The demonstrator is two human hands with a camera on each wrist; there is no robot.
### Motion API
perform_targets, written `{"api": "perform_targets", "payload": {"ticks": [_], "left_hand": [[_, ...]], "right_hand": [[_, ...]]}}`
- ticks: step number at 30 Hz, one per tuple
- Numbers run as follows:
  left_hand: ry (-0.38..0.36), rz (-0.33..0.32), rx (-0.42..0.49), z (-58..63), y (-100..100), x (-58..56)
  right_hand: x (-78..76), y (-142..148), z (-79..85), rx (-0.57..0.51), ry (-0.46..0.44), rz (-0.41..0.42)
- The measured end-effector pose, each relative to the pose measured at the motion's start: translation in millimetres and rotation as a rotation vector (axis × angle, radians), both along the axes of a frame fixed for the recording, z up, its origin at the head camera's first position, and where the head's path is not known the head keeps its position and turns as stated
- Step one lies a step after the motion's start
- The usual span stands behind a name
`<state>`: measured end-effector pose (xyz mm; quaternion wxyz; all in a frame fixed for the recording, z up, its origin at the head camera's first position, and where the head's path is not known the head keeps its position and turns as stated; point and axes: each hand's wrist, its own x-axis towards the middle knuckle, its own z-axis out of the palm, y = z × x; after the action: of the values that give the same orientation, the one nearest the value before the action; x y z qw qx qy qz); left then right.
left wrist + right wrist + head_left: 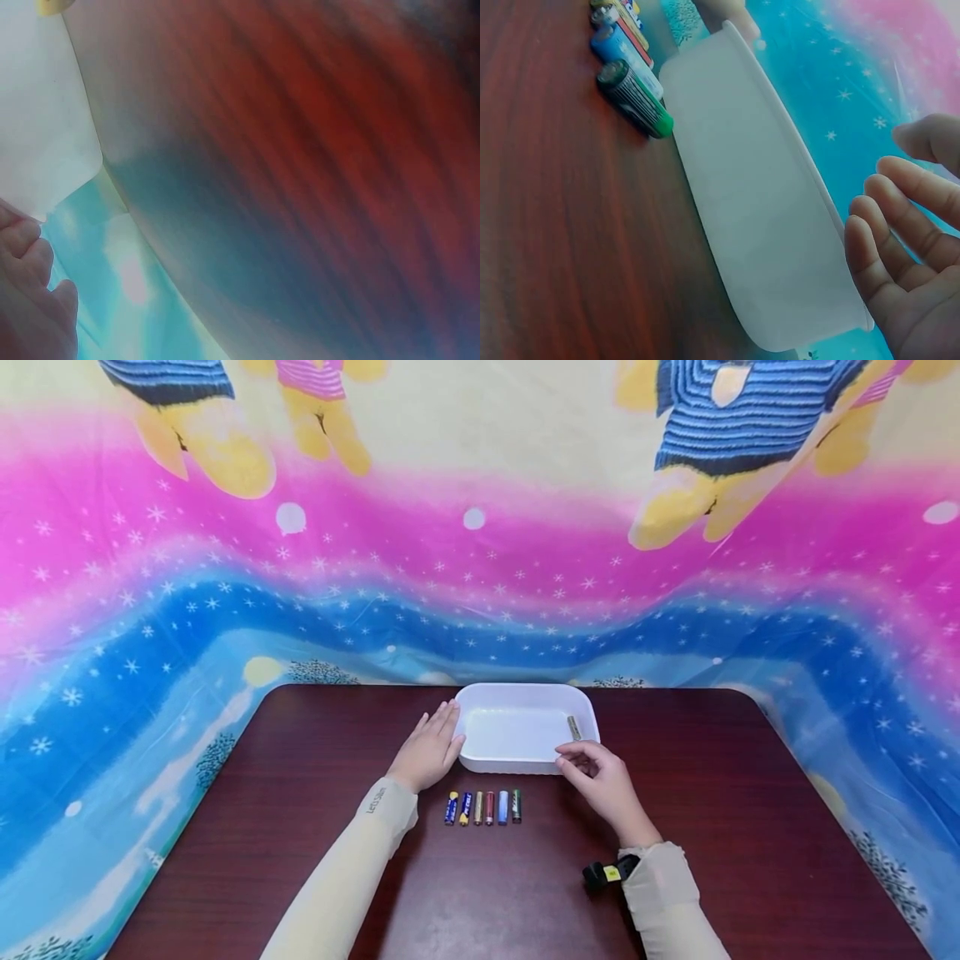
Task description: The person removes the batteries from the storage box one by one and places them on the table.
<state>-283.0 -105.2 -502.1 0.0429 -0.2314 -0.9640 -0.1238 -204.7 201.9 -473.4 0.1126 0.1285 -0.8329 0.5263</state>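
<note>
A white plastic tray [517, 767] sits at the far side of the table, with one gold-coloured battery [573, 727] lying inside by its right wall. My left hand [427, 750] lies along the tray's left side, fingers extended and touching it. At the front right corner is my right hand [603, 781], its fingers loosely bent. In the right wrist view that hand [911, 255] shows parted fingers beside the rim, with nothing between them. In front of the tray several batteries stand in a row, among them a red one [490, 808], a light blue one [503, 808] and a green-and-black one [517, 807].
The dark red-brown table [300, 827] has rounded far corners. A patterned cloth [480, 585] hangs behind it and around its sides. On the right wrist is a black strap with a small device [597, 875].
</note>
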Motion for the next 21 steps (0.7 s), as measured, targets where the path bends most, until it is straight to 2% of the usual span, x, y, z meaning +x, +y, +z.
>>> {"api": "perform_targets", "payload": {"ticks": [3, 14, 21], "left_hand": [[-0.006, -0.002, 0.002, 0.7, 0, 0.5], [0.008, -0.01, 0.004, -1.6, -1, -1.4], [0.013, -0.007, 0.019, -3.2, -2, -1.5]], "right_hand": [[-11.8, 6, -9.6, 0.004, 0.008, -0.031], [-31.8, 10, 5.8, 0.03, -0.041, -0.119], [-44.1, 8, 14.8, 0.105, -0.083, -0.158]]}}
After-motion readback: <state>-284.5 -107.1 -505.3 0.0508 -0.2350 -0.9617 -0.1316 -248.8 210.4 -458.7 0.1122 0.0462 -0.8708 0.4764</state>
